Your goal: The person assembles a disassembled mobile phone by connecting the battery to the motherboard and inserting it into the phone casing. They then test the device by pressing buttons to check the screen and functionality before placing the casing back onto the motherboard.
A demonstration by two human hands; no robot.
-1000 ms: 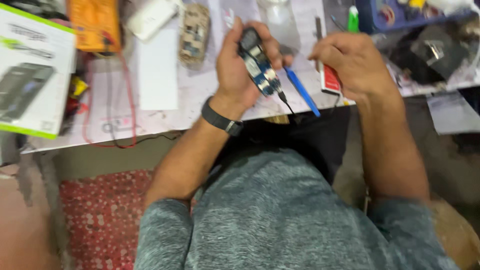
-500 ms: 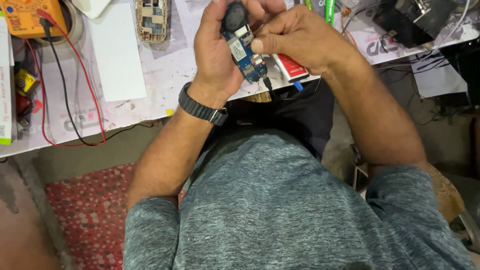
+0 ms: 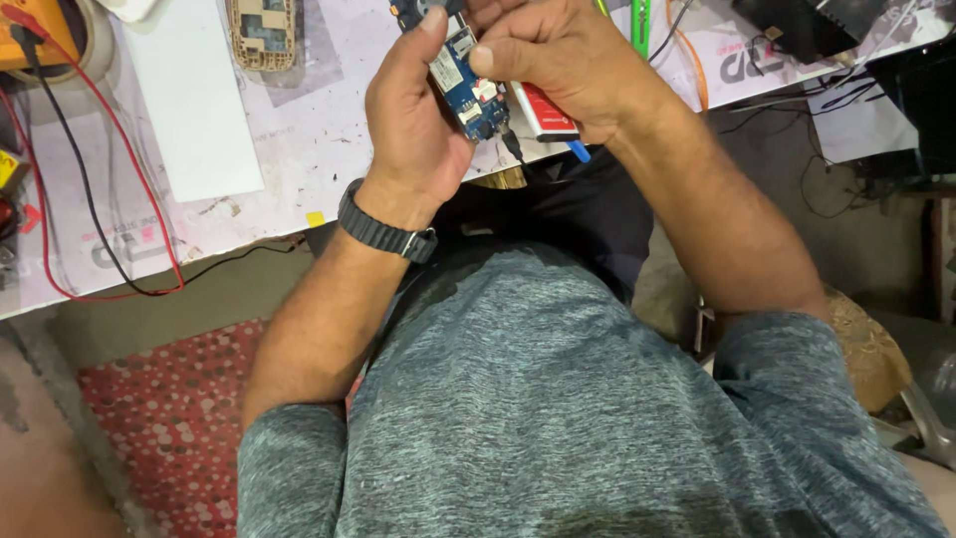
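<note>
holding the blue circuit board [image 3: 466, 85] up over the table edge [image 3: 299, 214], left hand [image 3: 413, 120] curled around it, thumb pressed on its face. our right hand [image 3: 568, 65] has fingertips pressed together, pinching at the board's top edge; what's under them we cannot tell. best to keep the left grip firm on the board's sides and work gently, off the small parts. a red card [image 3: 543, 112] with a white patch sits just below the right hand. white paper sheet [image 3: 189, 100] lies left on the table, orange meter [image 3: 35, 30] at the far left corner.
</note>
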